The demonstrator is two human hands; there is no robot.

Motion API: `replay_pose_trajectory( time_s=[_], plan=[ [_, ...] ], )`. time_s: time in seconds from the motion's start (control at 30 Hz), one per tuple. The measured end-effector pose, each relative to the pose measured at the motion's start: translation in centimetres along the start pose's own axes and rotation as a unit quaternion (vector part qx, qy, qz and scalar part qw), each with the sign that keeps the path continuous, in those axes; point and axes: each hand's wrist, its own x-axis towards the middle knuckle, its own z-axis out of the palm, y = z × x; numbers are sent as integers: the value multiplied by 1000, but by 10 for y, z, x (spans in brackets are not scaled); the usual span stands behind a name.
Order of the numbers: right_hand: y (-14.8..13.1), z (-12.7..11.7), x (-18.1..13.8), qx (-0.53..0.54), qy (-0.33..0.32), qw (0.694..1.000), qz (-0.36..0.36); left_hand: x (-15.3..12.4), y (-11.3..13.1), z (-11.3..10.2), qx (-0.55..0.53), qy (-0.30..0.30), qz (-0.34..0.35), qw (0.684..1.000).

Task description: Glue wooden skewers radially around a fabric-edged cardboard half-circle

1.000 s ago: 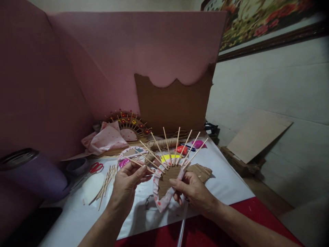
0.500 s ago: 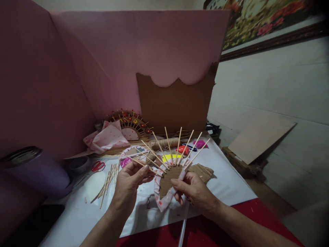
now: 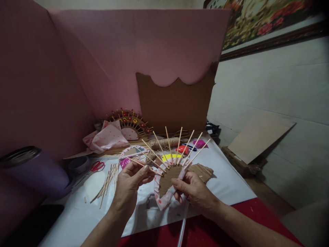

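My right hand grips the edge of a half-round cardboard piece, its thumb on the brown face. Pale fabric with red spots wraps the rim of the piece. Several thin wooden sticks fan outward from its curved side. My left hand pinches the leftmost wooden stick, whose inner end lies at the rim. Below the right hand, a clear glue stick slants down over the red cloth; whether the hand touches it I cannot tell.
Loose sticks, red scissors and a purple tumbler stand or lie to the left. Behind are a decorated fan, spotted fabric, a twine roll and red and pink packets. Torn cardboard lies at right.
Both hands keep their hold on the cardboard piece and the stick. Only a very slight shift of the view and the piece shows.
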Motion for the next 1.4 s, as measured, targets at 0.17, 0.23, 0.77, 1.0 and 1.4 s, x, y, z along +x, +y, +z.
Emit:
replay_pose_trajectory(
  time_s=[0.17,0.23,0.77,1.0,1.4],
  plan=[
    [1,0,0,-8,-2,1000,-8,1,0,0,-1,-3,-3,1000],
    [3,-1,1,-16,-4,1000,-11,1,0,1,-5,0,-5,1000],
    [9,-3,4,-38,-12,999,-28,-2,0,3,-24,0,-3,1000],
    [12,-4,5,-23,-18,999,-29,-6,2,4,-31,3,-2,1000],
    [15,-7,5,-22,-33,999,-27,-9,2,5,-13,4,31,999]
  ],
)
